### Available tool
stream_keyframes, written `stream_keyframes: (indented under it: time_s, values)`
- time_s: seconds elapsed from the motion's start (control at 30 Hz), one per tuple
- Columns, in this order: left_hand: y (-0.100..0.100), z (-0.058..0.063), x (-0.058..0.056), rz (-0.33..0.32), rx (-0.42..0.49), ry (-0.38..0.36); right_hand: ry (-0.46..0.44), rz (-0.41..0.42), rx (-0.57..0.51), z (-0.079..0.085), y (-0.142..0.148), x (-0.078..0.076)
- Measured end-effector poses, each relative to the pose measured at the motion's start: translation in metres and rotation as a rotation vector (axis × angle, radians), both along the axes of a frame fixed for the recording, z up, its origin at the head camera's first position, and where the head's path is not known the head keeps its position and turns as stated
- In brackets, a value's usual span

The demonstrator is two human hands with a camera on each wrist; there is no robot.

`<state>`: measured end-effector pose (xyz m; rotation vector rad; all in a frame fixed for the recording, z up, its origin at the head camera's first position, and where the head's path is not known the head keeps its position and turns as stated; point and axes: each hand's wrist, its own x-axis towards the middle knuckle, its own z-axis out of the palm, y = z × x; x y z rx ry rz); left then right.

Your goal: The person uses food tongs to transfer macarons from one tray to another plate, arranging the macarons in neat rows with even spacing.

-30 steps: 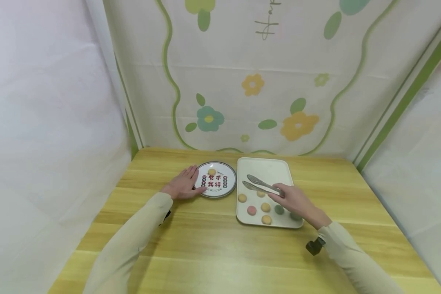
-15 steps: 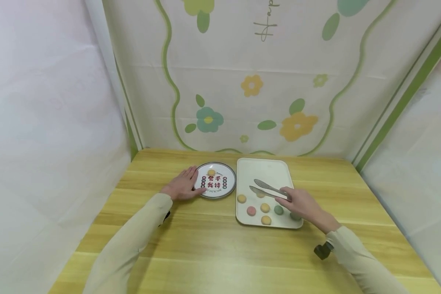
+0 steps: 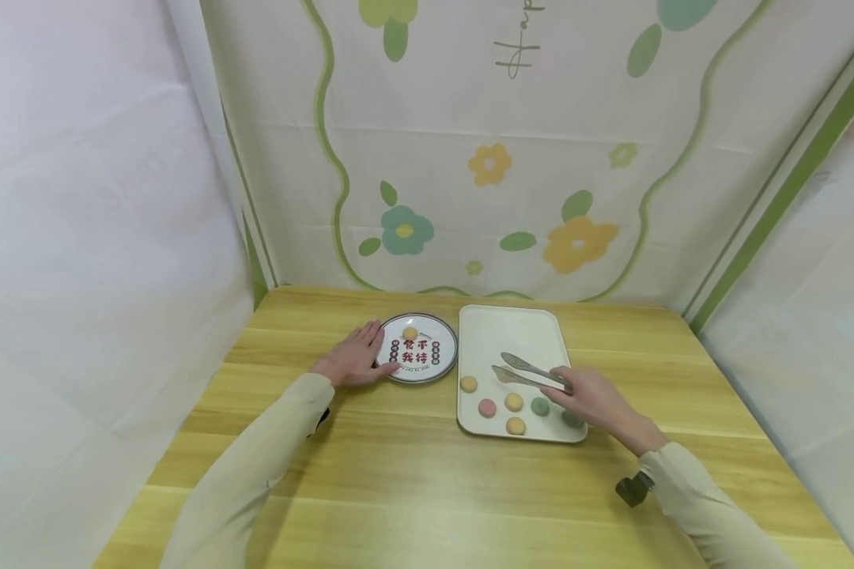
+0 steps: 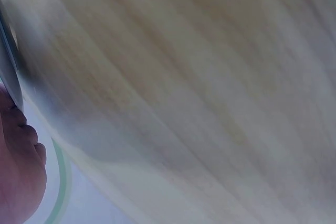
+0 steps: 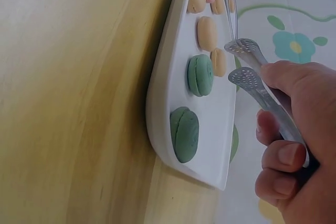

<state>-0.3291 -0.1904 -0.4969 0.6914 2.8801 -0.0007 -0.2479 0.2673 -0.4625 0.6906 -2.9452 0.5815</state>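
My left hand lies with its fingers straight along the left rim of a round white plate printed with red characters. One yellow macaron sits on that plate. My right hand grips metal tongs above a white rectangular tray. The tong tips stand apart, with perforated ends, near a yellow macaron that they partly cover in the head view. Also on the tray are a pink macaron, several yellow ones and two green macarons. The right wrist view shows nothing pinched between the tips.
Plate and tray stand side by side on a wood-grain table. A white backdrop with flowers rises at the table's far edge, and white cloth walls stand at both sides.
My right hand has moved right and slightly toward me, taking the tongs with it. The tong tips are a little closer together now. My left hand and the plate have stayed in place.
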Motion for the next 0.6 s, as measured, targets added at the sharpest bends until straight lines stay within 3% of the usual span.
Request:
stream_keyframes:
  time_s: [0.27, 0.6]
  values:
    - [-0.0011, 0.0, 0.0011, 0.011, 0.009, 0.0, -0.044, -0.015, 0.019, -0.001, 0.0001, -0.0005]
    - [-0.0008, -0.0037, -0.0001, 0.002, 0.012, 0.007, -0.033, -0.02, 0.033, -0.0057, 0.0002, -0.0004]
